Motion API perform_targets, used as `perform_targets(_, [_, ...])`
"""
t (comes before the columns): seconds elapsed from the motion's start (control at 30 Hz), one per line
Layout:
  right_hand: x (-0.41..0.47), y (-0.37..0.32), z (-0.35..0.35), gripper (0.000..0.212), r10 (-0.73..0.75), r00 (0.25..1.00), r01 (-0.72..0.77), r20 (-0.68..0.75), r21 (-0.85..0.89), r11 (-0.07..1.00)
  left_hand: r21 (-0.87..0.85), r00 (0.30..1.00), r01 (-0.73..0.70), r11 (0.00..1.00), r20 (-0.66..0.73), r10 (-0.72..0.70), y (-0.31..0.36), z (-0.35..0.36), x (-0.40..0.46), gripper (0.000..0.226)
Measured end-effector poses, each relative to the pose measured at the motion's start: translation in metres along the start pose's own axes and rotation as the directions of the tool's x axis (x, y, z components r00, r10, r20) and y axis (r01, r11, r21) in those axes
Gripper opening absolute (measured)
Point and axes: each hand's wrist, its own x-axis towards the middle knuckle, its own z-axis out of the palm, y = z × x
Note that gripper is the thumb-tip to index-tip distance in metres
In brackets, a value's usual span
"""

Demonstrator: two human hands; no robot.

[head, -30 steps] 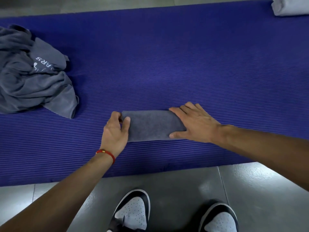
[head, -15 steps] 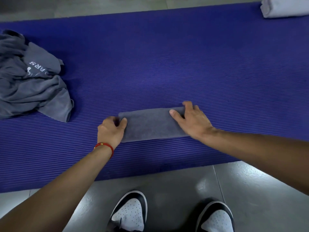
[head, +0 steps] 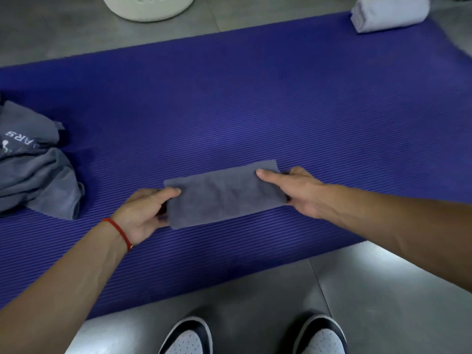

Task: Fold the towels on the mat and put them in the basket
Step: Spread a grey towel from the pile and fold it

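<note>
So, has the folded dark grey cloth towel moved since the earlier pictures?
Yes. The grey towel has risen slightly off the blue ribbed mat: it looks larger, the mat does not. The left hand and right hand now grip its ends.

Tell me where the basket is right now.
In the head view the white basket sits on the grey floor at the top edge, left of centre, just beyond the far side of the purple mat; only its lower part shows.

Bare forearms, no sleeves; a thin red cord bracelet (head: 118, 229) on the left wrist; black-and-white perforated sneakers (head: 187, 337).
</note>
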Motion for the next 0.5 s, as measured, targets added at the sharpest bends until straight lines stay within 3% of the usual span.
perform_targets(0.1, [0.000, -0.016, -0.042, 0.045, -0.066, 0.998, 0.067, -0.009, 0.105, 0.992, 0.021, 0.989, -0.072, 0.997, 0.133, 0.069, 0.025, 0.029, 0.007, 0.032])
perform_targets(0.2, [0.010, -0.035, -0.085, 0.054, -0.138, 0.980, 0.156, -0.145, 0.124, 0.980, 0.073, 0.972, -0.166, 0.983, 0.179, 0.151, 0.060, 0.074, 0.023, 0.035])
perform_targets(0.4, [0.068, -0.073, -0.178, 0.046, -0.282, 0.819, 0.331, -0.500, 0.010, 0.944, 0.257, 0.929, -0.338, 0.906, 0.245, 0.277, 0.129, 0.180, 0.079, 0.030])
perform_targets(0.5, [0.096, -0.070, -0.206, 0.041, -0.258, 0.766, 0.265, -0.588, -0.077, 0.961, 0.307, 0.926, -0.366, 0.878, 0.214, 0.311, 0.133, 0.232, 0.110, 0.022])
